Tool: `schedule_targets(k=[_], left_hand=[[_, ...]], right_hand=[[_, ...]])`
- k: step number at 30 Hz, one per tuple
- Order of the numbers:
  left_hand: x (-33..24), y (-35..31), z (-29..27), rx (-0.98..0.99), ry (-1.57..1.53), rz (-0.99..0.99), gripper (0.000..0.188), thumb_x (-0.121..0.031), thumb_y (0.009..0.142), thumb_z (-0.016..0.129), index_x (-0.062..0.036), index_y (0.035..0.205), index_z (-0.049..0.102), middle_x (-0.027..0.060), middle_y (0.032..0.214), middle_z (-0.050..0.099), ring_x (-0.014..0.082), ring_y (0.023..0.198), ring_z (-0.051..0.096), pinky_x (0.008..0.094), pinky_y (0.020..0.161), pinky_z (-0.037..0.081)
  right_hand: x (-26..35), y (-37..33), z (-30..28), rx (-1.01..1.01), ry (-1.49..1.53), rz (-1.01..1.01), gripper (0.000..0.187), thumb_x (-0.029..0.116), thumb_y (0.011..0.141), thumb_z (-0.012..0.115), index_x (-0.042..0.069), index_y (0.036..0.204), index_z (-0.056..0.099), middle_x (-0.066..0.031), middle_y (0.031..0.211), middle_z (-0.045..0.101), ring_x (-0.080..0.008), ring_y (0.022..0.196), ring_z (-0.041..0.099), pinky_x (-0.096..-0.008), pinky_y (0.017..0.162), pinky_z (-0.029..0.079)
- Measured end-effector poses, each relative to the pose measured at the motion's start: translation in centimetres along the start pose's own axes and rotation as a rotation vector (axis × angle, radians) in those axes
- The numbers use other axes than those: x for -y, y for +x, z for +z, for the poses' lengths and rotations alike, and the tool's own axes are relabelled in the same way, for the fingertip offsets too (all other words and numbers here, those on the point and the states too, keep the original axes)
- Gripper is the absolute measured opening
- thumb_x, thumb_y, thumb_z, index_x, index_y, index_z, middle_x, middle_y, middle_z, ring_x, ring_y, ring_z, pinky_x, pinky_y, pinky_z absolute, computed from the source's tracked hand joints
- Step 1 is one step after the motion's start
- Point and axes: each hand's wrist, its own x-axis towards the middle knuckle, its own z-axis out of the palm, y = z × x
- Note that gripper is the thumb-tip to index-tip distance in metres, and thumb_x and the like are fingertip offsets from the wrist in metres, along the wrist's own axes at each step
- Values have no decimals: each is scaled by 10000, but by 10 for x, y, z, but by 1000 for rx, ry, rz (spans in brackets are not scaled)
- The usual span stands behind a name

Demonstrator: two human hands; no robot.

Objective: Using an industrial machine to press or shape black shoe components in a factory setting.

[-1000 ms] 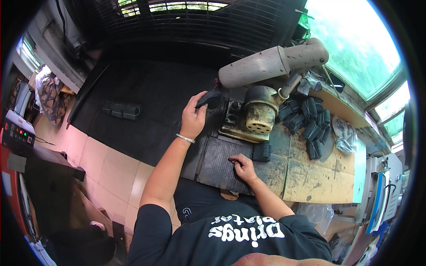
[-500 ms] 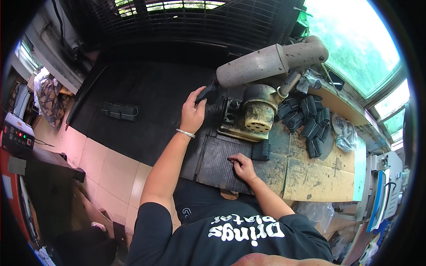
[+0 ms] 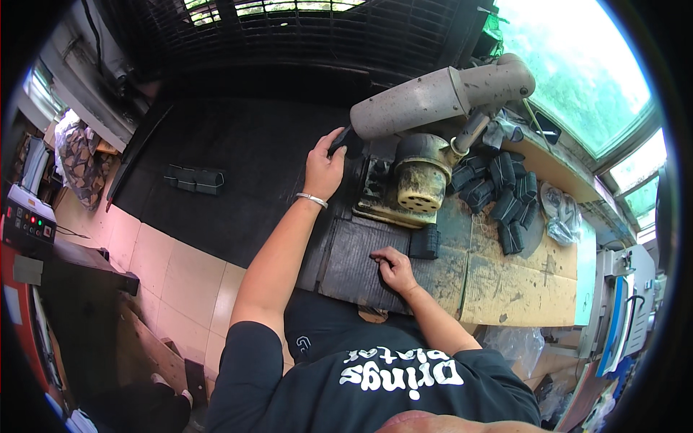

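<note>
My left hand (image 3: pixel 325 164), with a metal bracelet at the wrist, is closed on a small black piece (image 3: pixel 341 141), its fingers partly hiding it. The piece is beside the open-looking end of a thick grey cylinder (image 3: pixel 411 105). My right hand (image 3: pixel 394 270) lies curled on a dark-stained cardboard sheet (image 3: pixel 346 267); whether anything is pinched in its fingers cannot be seen. Just beyond it, a banded black bundle (image 3: pixel 425 242) stands against the base of a stained yellowish machine (image 3: pixel 421 184).
More banded black bundles (image 3: pixel 505 191) are heaped on the right, near a clear plastic bag (image 3: pixel 561 216). Another row of black pieces (image 3: pixel 195 180) lies on the black work surface (image 3: pixel 238 144) at left. A control box (image 3: pixel 30 220) with lit buttons stands far left.
My left hand has shifted a little to the right and away from me, bringing the black piece closer against the grey cylinder's end. My right hand stays in place.
</note>
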Motion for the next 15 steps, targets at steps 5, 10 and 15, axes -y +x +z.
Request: schedule_targets(k=[5,10,15], left_hand=[[6,5,1,-35,48,110,365,-25,880,622,-44,1245,630,28,896,651,66,650,496,225,600,418],[-2,6,-7,-36,59,85,370,-21,882,623,-53,1250,631,28,942,662,58,667,506,221,609,423],[-13,5,-12,80,-87,-306,374,-43,908,637,0,1279,612,29,1023,659,37,729,548,204,650,450]], right_hand=[[2,-1,1,-3,13,0,280,-75,782,506,-7,993,678,-149,869,655,-271,797,668,-324,745,535],[-1,-1,0,3,7,-2,280,-76,780,507,-6,991,676,-149,862,650,-271,798,667,-327,742,534],[-3,2,0,-1,3,-10,279,-74,779,508,-4,991,675,-147,863,649,-271,802,669,-328,746,534]])
